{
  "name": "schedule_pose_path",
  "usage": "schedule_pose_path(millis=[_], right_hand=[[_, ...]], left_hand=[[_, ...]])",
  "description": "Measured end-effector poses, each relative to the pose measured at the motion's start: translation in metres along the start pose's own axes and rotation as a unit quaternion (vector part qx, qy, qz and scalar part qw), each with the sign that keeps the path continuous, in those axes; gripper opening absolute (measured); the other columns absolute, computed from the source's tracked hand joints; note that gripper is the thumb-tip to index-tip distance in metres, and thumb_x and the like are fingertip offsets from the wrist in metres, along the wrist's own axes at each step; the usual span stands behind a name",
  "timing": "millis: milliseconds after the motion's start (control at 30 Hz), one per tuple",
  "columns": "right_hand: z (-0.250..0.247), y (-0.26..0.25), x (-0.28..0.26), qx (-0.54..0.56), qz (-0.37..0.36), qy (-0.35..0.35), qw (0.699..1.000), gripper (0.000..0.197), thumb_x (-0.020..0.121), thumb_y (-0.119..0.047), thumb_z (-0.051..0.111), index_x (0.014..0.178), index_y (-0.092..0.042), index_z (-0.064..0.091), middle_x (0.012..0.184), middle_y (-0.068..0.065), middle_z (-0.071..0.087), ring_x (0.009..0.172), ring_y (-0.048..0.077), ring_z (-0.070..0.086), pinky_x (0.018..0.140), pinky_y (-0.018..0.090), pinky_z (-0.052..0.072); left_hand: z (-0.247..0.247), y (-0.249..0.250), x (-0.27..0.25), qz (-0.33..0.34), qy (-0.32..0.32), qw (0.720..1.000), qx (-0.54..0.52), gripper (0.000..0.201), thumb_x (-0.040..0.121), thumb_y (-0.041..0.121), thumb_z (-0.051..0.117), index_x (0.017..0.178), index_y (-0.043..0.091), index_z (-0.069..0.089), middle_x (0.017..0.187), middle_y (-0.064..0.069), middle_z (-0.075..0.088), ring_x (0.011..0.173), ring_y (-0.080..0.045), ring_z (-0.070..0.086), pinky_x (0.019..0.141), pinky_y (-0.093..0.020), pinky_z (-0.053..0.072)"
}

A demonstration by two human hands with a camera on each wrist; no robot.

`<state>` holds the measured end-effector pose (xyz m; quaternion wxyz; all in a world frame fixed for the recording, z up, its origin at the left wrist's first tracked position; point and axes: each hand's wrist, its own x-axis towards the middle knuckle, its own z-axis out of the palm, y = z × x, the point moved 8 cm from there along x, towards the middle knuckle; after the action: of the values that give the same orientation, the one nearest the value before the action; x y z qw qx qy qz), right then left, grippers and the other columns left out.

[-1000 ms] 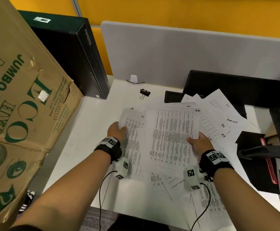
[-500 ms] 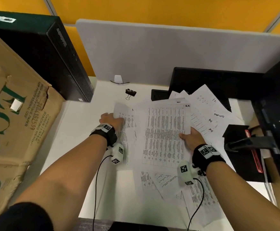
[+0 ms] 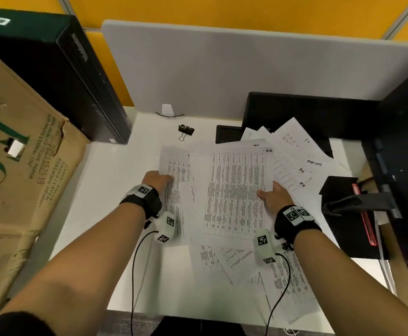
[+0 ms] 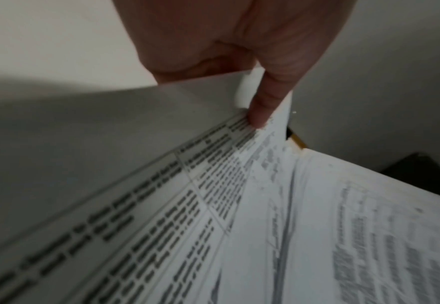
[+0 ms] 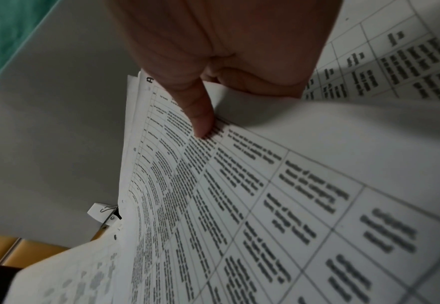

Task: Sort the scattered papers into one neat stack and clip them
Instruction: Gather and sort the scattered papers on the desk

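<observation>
Printed sheets lie scattered over the white desk [image 3: 115,190]. My left hand [image 3: 156,178] pinches the left edge of a printed sheet [image 3: 177,190], thumb on top [image 4: 262,111], fingers under it. My right hand [image 3: 272,196] pinches the right edge of the big table-printed top sheet [image 3: 237,192], thumb on top [image 5: 200,121]. More loose papers [image 3: 292,154] fan out to the right and others [image 3: 237,260] lie nearer the front edge. A black binder clip [image 3: 186,130] sits on the desk behind the papers, beyond both hands.
A large cardboard box [image 3: 16,185] stands at the left, a black computer case [image 3: 52,76] behind it. A grey partition [image 3: 222,69] closes the back. A black monitor base [image 3: 295,112] and dark items [image 3: 348,209] crowd the right side.
The head view has shifted so the box sits further left. Both hands keep their hold on the same sheet edges; the papers have barely moved.
</observation>
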<state>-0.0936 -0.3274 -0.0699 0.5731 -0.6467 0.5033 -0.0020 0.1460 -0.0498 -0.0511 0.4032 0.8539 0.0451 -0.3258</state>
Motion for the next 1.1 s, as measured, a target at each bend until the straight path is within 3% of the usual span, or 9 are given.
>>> schedule_pose_path(millis=[67, 133, 267, 433, 567, 633, 800, 1000, 1100], right_hand=[[0.001, 0.001, -0.001, 0.006, 0.012, -0.001, 1.000, 0.028, 0.093, -0.011, 0.060, 0.120, -0.018, 0.063, 0.115, 0.003, 0.068, 0.105, 0.026, 0.064, 0.100, 0.044, 0.048], [0.002, 0.004, -0.002, 0.020, 0.025, -0.004, 0.999, 0.032, 0.093, -0.010, 0.059, 0.124, -0.016, 0.062, 0.116, 0.005, 0.068, 0.106, 0.028, 0.064, 0.100, 0.045, 0.048], [0.001, 0.005, -0.003, 0.026, 0.035, -0.008, 0.999, 0.031, 0.091, -0.005, 0.055, 0.119, -0.018, 0.063, 0.119, 0.009, 0.067, 0.107, 0.031, 0.063, 0.100, 0.049, 0.047], [-0.003, 0.001, -0.007, 0.004, 0.027, -0.007, 1.000, 0.038, 0.091, 0.003, 0.053, 0.123, -0.015, 0.062, 0.120, 0.010, 0.067, 0.106, 0.030, 0.062, 0.098, 0.047, 0.049], [-0.013, -0.007, -0.017, -0.013, 0.019, 0.008, 1.000, 0.040, 0.092, 0.004, 0.054, 0.130, -0.011, 0.058, 0.126, 0.009, 0.063, 0.104, 0.027, 0.059, 0.090, 0.032, 0.047], [-0.019, -0.015, -0.023, -0.022, 0.016, 0.011, 1.000, 0.043, 0.094, 0.004, 0.052, 0.135, -0.008, 0.052, 0.127, 0.000, 0.056, 0.115, 0.029, 0.056, 0.089, 0.027, 0.041], [-0.033, -0.025, -0.022, 0.016, 0.005, 0.017, 1.000, 0.044, 0.094, -0.003, 0.051, 0.138, -0.009, 0.048, 0.131, 0.007, 0.055, 0.112, 0.027, 0.055, 0.087, 0.028, 0.044], [-0.034, -0.032, -0.043, 0.208, 0.026, -0.015, 0.978, 0.057, 0.098, 0.008, 0.039, 0.150, -0.015, 0.032, 0.135, -0.002, 0.044, 0.124, 0.025, 0.047, 0.111, 0.038, 0.034], [-0.030, -0.041, -0.062, 0.234, 0.018, -0.025, 0.972, 0.053, 0.097, 0.011, 0.039, 0.147, -0.005, 0.034, 0.145, 0.011, 0.043, 0.133, 0.029, 0.043, 0.102, 0.029, 0.037]], left_hand=[[-0.007, 0.013, -0.011, 0.040, 0.028, 0.999, 0.018, 0.014, 0.090, 0.015, 0.058, 0.082, 0.006, 0.066, 0.082, -0.010, 0.062, 0.084, -0.028, 0.059, 0.072, -0.029, 0.044], [-0.020, 0.037, -0.026, 0.098, 0.075, 0.990, 0.073, 0.017, 0.090, 0.011, 0.054, 0.074, 0.006, 0.060, 0.076, -0.010, 0.059, 0.078, -0.026, 0.056, 0.066, -0.028, 0.042], [-0.059, 0.092, -0.071, 0.238, 0.179, 0.943, 0.147, 0.018, 0.091, 0.004, 0.048, 0.099, -0.004, 0.061, 0.096, -0.017, 0.062, 0.084, -0.026, 0.055, 0.072, -0.027, 0.040], [-0.111, 0.158, -0.137, 0.386, 0.278, 0.862, 0.176, 0.037, 0.090, 0.006, 0.051, 0.126, 0.010, 0.043, 0.114, -0.013, 0.061, 0.101, -0.038, 0.061, 0.079, -0.041, 0.049], [-0.135, 0.196, -0.188, 0.484, 0.201, 0.851, 0.008, 0.067, 0.087, 0.000, 0.057, 0.139, 0.017, 0.018, 0.106, 0.017, 0.055, 0.095, -0.009, 0.067, 0.080, -0.032, 0.058], [-0.140, 0.201, -0.186, 0.471, 0.149, 0.866, -0.069, 0.071, 0.086, -0.004, 0.059, 0.140, 0.015, 0.017, 0.110, 0.023, 0.051, 0.104, 0.002, 0.063, 0.087, -0.021, 0.054], [-0.111, 0.178, -0.137, 0.332, 0.037, 0.924, -0.188, 0.035, 0.090, 0.001, 0.057, 0.121, 0.018, 0.057, 0.124, 0.001, 0.062, 0.117, -0.016, 0.060, 0.108, -0.044, 0.042], [-0.020, 0.125, -0.114, 0.201, -0.041, 0.971, -0.125, 0.032, 0.098, 0.008, 0.046, 0.127, 0.006, 0.057, 0.114, -0.002, 0.061, 0.110, -0.021, 0.059, 0.099, -0.032, 0.043], [0.014, 0.099, -0.097, 0.139, -0.055, 0.988, -0.042, 0.028, 0.097, 0.014, 0.048, 0.120, 0.002, 0.057, 0.121, -0.018, 0.062, 0.113, -0.033, 0.059, 0.094, -0.033, 0.045]])
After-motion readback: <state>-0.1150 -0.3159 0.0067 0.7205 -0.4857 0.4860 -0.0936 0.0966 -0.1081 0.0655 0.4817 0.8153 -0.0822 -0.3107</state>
